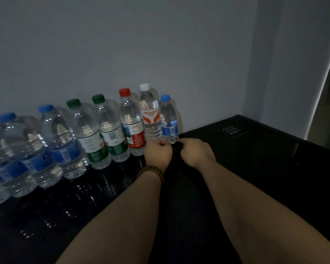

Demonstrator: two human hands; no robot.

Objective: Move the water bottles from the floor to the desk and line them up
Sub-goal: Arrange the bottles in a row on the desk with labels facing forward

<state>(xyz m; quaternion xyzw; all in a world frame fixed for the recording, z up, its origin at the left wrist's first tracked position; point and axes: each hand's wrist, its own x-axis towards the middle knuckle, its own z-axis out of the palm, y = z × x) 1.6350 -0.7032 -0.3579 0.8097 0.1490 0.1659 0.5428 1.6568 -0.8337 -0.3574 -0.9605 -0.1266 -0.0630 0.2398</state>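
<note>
Both hands sit curled into loose fists at mid-frame, the left hand (158, 152) and right hand (195, 151) close together on the glossy black desk (255, 159). Honestly can't tell if they're pinching anything; it's too dark between them. A brown beaded bracelet (151, 171) wraps the left wrist. The clear plastic water bottles stand upright in a row along the grey wall (122, 44), running from lower left to centre: blue-capped bottles (46, 136), two green-capped bottles (103, 128), a red-capped bottle (131, 122), a white-capped bottle (150, 113), then a small blue-capped bottle (168, 119) just above the knuckles.
</note>
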